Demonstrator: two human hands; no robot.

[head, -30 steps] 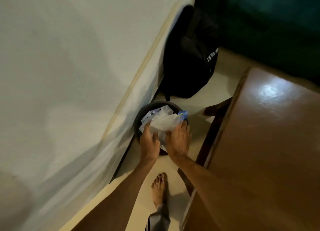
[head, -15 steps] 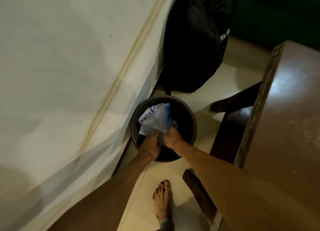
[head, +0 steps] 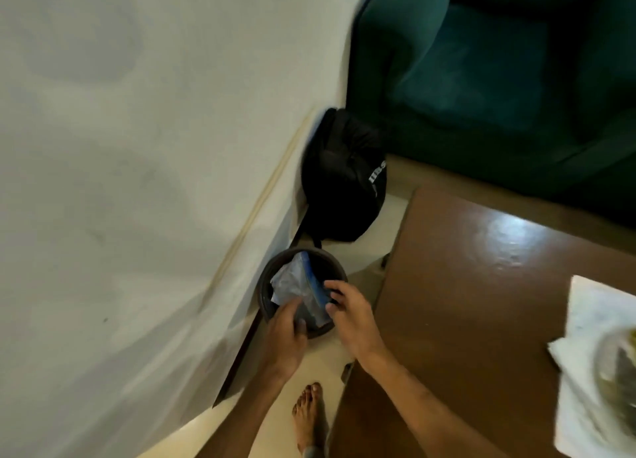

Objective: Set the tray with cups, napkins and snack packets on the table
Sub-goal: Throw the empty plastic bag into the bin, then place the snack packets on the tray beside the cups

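Both hands over the dark bin [head: 264,297], lower centre, likely binning the plastic wrapper [head: 292,285]. Left hand [head: 285,333] fingers lie on it, pinch unclear. Right hand [head: 351,314] fingers loosely spread at its blue edge. White tray [head: 585,306] sits on the table [head: 481,302], right edge, blurred.

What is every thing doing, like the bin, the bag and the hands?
bin: upright, no lid, wrapper inside.
wrapper: crumpled, poking up in the bin.
left hand: on the wrapper, grip unclear.
right hand: open, fingertips at the wrapper.
backpack: standing by the wall.
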